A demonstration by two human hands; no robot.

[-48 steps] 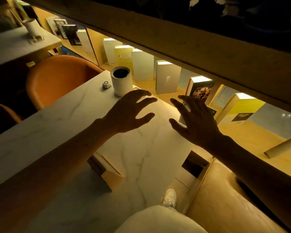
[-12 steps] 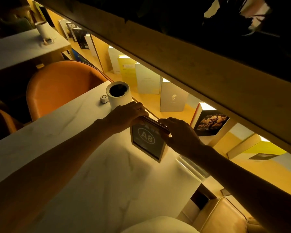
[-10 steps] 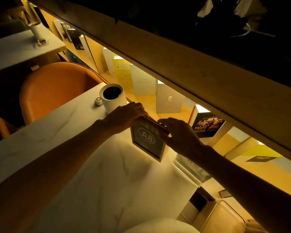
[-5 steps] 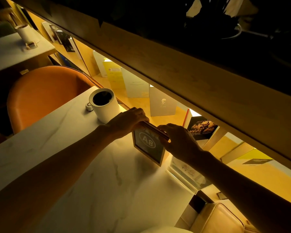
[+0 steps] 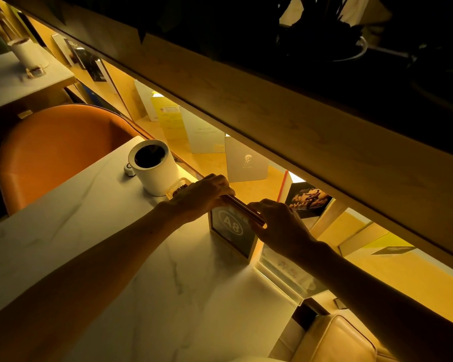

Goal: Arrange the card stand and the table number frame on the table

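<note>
Marble worktop [image 5: 94,226] runs to a lit bookshelf at its far edge. White cylinder holder [image 5: 153,167] stands at the far left corner. The table number frame [image 5: 232,232], marked A8, stands upright near the far edge, just right of the cylinder, face toward the camera. A clear card stand [image 5: 285,276] lies flat just right of the frame, at the worktop's right edge.

Left hand [image 5: 202,197] and right hand [image 5: 277,226] each clamp one end of the frame's top rail, fingers closed over it. Frame's long top edge runs left-far to right-near, straight between the two grips, so both hands are equally placed to nudge it. Card stand lies nearer the right hand, likely next.
</note>
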